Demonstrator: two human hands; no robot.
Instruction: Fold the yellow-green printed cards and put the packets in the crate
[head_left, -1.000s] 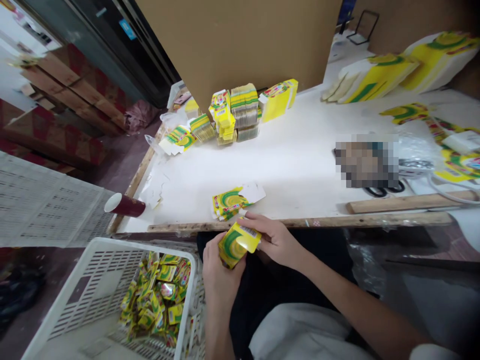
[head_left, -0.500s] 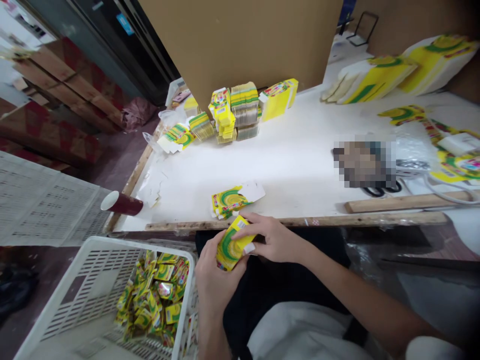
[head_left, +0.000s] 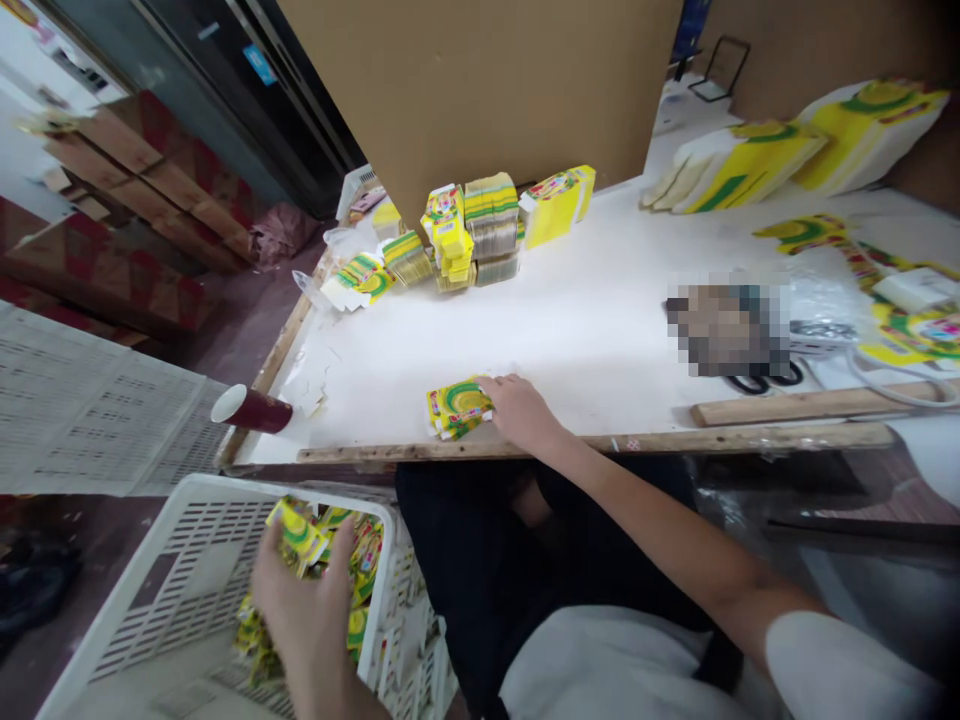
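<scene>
My left hand is over the white plastic basket, its thumb and fingers spread apart. Just beyond the fingers a small yellow-and-green carton lies at an angle above the heap of similar cartons. At the table's front edge, my right hand has its fingers closed over the right end of a small stack of flattened yellow cartons. Its fingers hide the white flaps, so how many cartons it grips cannot be seen.
Bundled flat cartons stand against a large cardboard panel. A dark red paper cup lies on its side at the table's left corner. Larger yellow packs, black-handled scissors and a wooden strip are on the right.
My left hand has moved down and left from my lap to the basket and let go of the carton. My right hand has left that carton and reached up to the flat stack.
</scene>
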